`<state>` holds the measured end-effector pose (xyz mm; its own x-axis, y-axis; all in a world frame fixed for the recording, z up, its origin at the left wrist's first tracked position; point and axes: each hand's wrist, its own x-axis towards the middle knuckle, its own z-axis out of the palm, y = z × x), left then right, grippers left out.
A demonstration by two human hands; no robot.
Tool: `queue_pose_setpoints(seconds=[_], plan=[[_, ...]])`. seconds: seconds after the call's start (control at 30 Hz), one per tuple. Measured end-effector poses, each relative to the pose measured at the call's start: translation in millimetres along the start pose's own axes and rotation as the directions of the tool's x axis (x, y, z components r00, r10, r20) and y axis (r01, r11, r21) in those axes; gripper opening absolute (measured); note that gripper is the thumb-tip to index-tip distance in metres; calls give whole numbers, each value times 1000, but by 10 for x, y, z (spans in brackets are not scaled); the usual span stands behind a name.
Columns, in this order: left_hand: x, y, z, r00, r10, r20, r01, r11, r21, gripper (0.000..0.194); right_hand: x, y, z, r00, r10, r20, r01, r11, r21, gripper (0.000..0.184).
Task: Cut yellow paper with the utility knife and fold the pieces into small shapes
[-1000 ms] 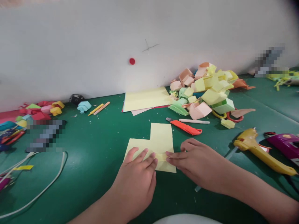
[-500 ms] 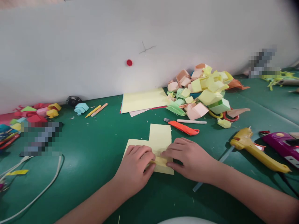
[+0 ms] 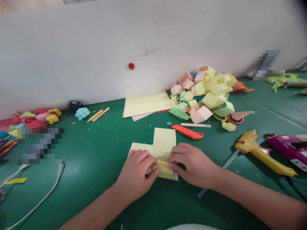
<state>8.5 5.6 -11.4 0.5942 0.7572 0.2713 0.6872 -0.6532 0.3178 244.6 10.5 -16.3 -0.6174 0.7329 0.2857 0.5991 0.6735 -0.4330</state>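
A pale yellow sheet of paper [image 3: 164, 137] with a notched, stepped outline lies flat on the green table. Over its lower part is a small folded strip of yellow paper [image 3: 165, 166]. My left hand [image 3: 139, 169] pinches the strip's left end between thumb and curled fingers. At the right end, my right hand [image 3: 192, 164] grips it with thumb and fingertips, the other fingers bent over the sheet. Both hands cover parts of the sheet's lower half. Beyond the sheet lie an orange utility knife [image 3: 188, 131] and a thin white stick [image 3: 196, 125].
A heap of folded paper pieces [image 3: 208, 92] stands by the white wall. Flat sheets [image 3: 146, 103] lie left of it. A yellow glue gun [image 3: 263, 155] with its glue stick [image 3: 230, 159] and a purple power strip [image 3: 287, 148] are at right. A white cable [image 3: 51, 195] curves at left.
My right fingers have shifted slightly right, so more of the folded strip shows between my hands. The camera view has moved a little; the notched sheet stays where it was.
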Motion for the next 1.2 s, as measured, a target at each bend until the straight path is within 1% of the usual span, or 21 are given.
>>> queue_pose_setpoints(seconds=[0.07, 0.17, 0.3, 0.4, 0.47, 0.53, 0.63, 0.7, 0.83, 0.97, 1.03, 1.13, 1.2], plan=[[-7, -16, 7, 1000, 6, -3, -6, 1000, 14, 10, 11, -3, -10, 1000, 3, -20, -3, 1000, 30, 19], [-12, -41, 26, 1000, 14, -22, -13, 999, 41, 5, 17, -13, -22, 998, 35, -48, -32, 997, 67, 20], [-14, -55, 39, 999, 18, -32, -16, 998, 59, 20, 7, -6, -23, 994, 90, -64, -82, 990, 114, 17], [-18, -39, 23, 999, 24, -31, -23, 999, 44, 18, 3, 4, -18, 993, 105, -59, -95, 985, 144, 17], [-22, -21, 8, 998, 53, -28, -53, 999, 8, 18, 3, 6, -14, 993, 108, -55, -98, 982, 161, 17], [-24, -9, 2, 993, 112, -29, -112, 994, -10, 21, 4, 4, -10, 993, 106, -52, -95, 980, 174, 18], [-24, -17, 15, 982, 186, -36, -186, 982, 17, 25, 11, -1, -13, 996, 89, -33, -81, 979, 187, 20], [-23, -35, 33, 979, 197, -46, -195, 980, 37, 24, 24, 0, -22, 995, 96, -6, -93, 973, 210, 23], [-27, -58, 59, 981, 181, -69, -181, 983, 14, 21, 53, 13, -34, 985, 162, 59, -172, 948, 268, 31], [-30, -46, 70, 989, 137, -49, -138, 990, -19, 19, 56, 19, -29, 973, 205, 107, -227, 931, 286, 32], [-31, -38, 70, 994, 96, -44, -97, 995, -15, 23, 54, 19, -26, 970, 213, 117, -240, 922, 303, 30], [-30, -36, 68, 998, 33, -55, -33, 999, -3, 33, 55, 16, -26, 970, 212, 119, -240, 915, 324, 27], [-25, -41, 64, 998, 19, -61, -20, 1000, -5, 31, 56, 15, -26, 970, 215, 115, -241, 916, 321, 25]])
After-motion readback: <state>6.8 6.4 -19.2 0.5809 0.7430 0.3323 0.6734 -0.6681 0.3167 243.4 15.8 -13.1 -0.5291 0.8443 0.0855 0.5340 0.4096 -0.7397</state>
